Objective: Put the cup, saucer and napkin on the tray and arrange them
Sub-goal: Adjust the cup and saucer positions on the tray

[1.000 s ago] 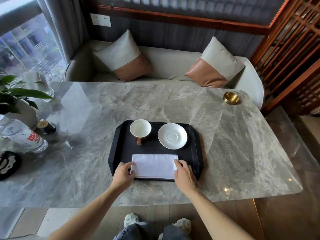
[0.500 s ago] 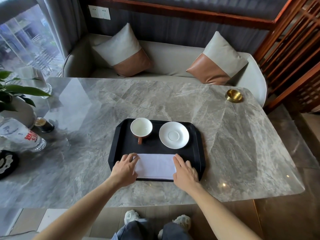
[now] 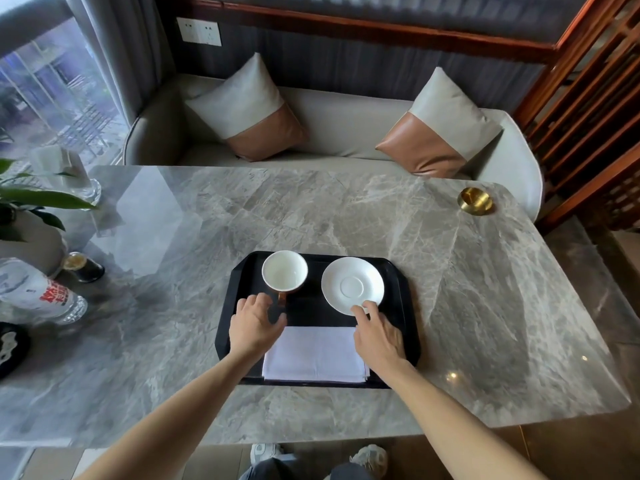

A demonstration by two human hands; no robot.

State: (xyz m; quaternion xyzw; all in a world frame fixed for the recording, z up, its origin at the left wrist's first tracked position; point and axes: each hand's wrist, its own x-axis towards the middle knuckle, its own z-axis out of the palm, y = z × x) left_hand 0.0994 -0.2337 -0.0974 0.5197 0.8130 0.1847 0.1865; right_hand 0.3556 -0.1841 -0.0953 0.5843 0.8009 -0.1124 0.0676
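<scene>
A black tray (image 3: 403,306) lies on the marble table near its front edge. In the tray's far left stands a white cup (image 3: 284,271) with a brown handle pointing toward me. A white saucer (image 3: 352,285) lies to its right. A folded white napkin (image 3: 313,355) lies flat in the tray's near half. My left hand (image 3: 255,323) hovers with fingers spread just below the cup's handle, holding nothing. My right hand (image 3: 375,336) has its fingertips at the saucer's near rim; it grips nothing that I can see.
A brass dish (image 3: 475,200) sits at the table's far right corner. At the left edge are a plastic bottle (image 3: 38,296), a small dark jar (image 3: 83,268), a potted plant (image 3: 24,216) and a dark coaster (image 3: 10,348). A sofa with two cushions stands behind the table.
Both hands have left the napkin's sides and moved forward over the tray, the left toward the cup's handle, the right to the saucer's rim. The napkin stays flat.
</scene>
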